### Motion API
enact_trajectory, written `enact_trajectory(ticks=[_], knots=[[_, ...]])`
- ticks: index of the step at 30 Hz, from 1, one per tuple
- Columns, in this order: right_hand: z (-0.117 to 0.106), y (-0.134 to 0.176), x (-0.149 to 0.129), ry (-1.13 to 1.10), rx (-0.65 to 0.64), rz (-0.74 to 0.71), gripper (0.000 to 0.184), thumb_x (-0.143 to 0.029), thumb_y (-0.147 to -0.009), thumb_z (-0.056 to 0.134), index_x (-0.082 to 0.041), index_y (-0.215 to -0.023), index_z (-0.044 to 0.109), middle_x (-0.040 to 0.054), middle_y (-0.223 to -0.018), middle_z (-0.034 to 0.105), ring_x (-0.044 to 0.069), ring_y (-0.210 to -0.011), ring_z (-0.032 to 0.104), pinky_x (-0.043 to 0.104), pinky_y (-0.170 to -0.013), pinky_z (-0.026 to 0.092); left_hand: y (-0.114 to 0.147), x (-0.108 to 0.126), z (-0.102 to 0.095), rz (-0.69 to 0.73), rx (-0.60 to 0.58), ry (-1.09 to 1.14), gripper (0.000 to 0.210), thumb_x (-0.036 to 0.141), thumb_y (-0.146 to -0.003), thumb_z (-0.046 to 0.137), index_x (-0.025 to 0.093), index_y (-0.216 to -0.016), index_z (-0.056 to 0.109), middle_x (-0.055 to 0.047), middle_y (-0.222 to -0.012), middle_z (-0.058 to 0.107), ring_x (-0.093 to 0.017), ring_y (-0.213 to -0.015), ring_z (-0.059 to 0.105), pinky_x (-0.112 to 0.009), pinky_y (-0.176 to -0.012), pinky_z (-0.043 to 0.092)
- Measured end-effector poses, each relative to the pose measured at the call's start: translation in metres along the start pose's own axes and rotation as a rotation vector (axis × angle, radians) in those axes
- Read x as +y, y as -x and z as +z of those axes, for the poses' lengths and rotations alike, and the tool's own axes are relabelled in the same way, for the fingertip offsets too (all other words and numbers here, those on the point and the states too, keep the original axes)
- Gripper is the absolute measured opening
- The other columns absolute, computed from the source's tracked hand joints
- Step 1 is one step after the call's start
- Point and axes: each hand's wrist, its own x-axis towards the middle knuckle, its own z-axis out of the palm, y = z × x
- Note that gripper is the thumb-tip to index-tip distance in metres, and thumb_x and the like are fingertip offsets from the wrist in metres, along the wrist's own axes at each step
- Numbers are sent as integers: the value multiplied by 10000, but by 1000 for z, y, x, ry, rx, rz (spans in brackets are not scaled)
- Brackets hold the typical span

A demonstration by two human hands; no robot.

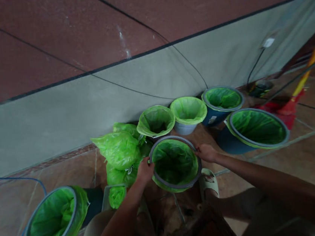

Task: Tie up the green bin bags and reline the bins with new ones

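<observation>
A round trash bin (179, 187) with a grey rim ring stands on the floor between my feet, lined with a green bag (175, 150). My left hand (145, 170) is closed on the left side of its rim. Opposite it, my right hand (206, 153) pinches the rim on the right. The bag's lower inside is dark. Right behind this bin are two more bins, one with a pale green liner (157, 117) and a white one (186, 128). Tied full green bags (118, 149) are heaped beyond my left hand, above a small container (106, 199) holding a green bundle.
On the left, a lined bin (29, 227) lies tilted near a blue cord (41, 182). Two blue lined bins (213, 117) (231, 141) stand at right, beside a red dustpan (286, 112) with a yellow handle (314, 56). Black cables run down the wall (60, 114).
</observation>
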Motion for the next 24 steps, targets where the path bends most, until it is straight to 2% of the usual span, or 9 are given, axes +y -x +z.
enact_trajectory(ticks=[4,7,16,24], knots=[[13,-7,-4,7,26,16,216,-241,-873,490,-138,-990,639,110,-969,703,207,-881,653,249,-670,396,-7,2,2,-26,94,-200,379,183,-859,530,118,-1229,581,-113,-979,728,-206,-906,685,-274,-777,486],[18,-11,-9,9,42,0,213,-254,-874,493,-139,-997,623,114,-977,705,211,-899,655,252,-690,407,-9,2,0,-57,103,-288,370,221,-877,514,135,-1229,592,-120,-1064,722,-219,-990,679,-283,-834,483],[26,-16,-14,52,21,40,261,-278,-855,484,-145,-1054,587,139,-1013,701,264,-973,673,302,-757,449,-8,-8,10,-85,95,-463,345,216,-918,442,136,-1194,632,-146,-1110,713,-230,-1064,664,-291,-884,485],[22,-9,-20,71,11,56,288,-236,-859,472,-118,-1086,605,180,-1043,694,292,-972,668,343,-765,481,-10,-15,21,-71,43,-506,325,193,-925,409,125,-1140,644,-139,-1101,712,-224,-1042,667,-294,-882,492]])
